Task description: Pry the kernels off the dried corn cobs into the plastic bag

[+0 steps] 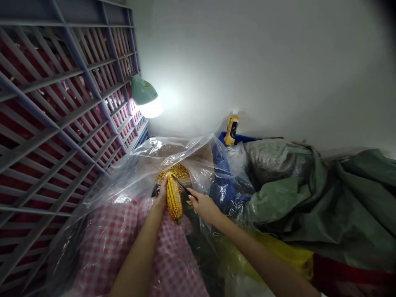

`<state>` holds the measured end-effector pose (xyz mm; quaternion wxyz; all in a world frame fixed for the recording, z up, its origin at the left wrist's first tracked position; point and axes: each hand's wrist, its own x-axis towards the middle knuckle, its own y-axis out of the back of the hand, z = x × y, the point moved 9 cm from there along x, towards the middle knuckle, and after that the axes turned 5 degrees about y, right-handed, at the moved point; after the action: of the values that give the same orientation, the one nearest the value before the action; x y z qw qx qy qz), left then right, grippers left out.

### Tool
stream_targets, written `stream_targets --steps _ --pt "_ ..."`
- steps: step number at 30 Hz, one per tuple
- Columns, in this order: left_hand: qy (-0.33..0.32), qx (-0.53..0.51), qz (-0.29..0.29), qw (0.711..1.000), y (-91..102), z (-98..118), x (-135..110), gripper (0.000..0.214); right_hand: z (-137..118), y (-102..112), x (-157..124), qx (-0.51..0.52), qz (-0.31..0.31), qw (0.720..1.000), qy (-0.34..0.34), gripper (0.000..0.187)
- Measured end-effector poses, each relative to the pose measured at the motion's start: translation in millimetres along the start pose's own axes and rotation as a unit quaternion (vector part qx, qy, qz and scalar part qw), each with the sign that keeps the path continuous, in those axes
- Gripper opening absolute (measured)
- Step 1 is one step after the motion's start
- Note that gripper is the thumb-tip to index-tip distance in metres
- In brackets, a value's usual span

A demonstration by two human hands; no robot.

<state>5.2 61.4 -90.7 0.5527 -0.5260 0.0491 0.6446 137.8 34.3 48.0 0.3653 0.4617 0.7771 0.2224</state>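
My left hand [161, 194] grips a yellow corn cob [174, 201], held upright over a pink checked cloth [123, 239]. My right hand [204, 206] is closed on a thin dark tool [181, 184] whose tip rests against the top of the cob. Behind the cob lies a pile of loose yellow kernels [176, 170] inside a clear plastic sheet [173, 150].
A grey lattice rack [55, 123] with red contents fills the left side. A lit green lamp [144, 95] hangs by it. A yellow bottle [232, 129] stands on a blue crate [244, 139] by the white wall. Green tarpaulin [324, 198] covers the right; yellow bags [287, 251] lie below.
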Motion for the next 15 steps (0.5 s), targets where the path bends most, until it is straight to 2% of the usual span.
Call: stream_targets --steps 2,4,10,15 --pt "-0.006 0.003 -0.027 1.000 -4.4 1.5 -1.7 0.054 1.9 5.7 -14.3 -0.072 0.020 0.997 0.008 0.043" --pt "-0.021 -0.007 -0.036 0.999 -6.2 4.4 -2.3 0.052 4.0 8.1 -22.9 -0.080 0.009 0.997 -0.004 0.044" --pt "-0.013 0.014 -0.011 1.000 -7.5 2.1 -2.1 0.057 0.1 0.2 -22.6 0.021 -0.040 0.999 -0.028 0.047" --pt "-0.072 0.000 0.050 0.996 -0.2 10.7 -3.6 0.046 8.7 -24.7 -10.5 0.137 -0.060 0.986 -0.071 0.044"
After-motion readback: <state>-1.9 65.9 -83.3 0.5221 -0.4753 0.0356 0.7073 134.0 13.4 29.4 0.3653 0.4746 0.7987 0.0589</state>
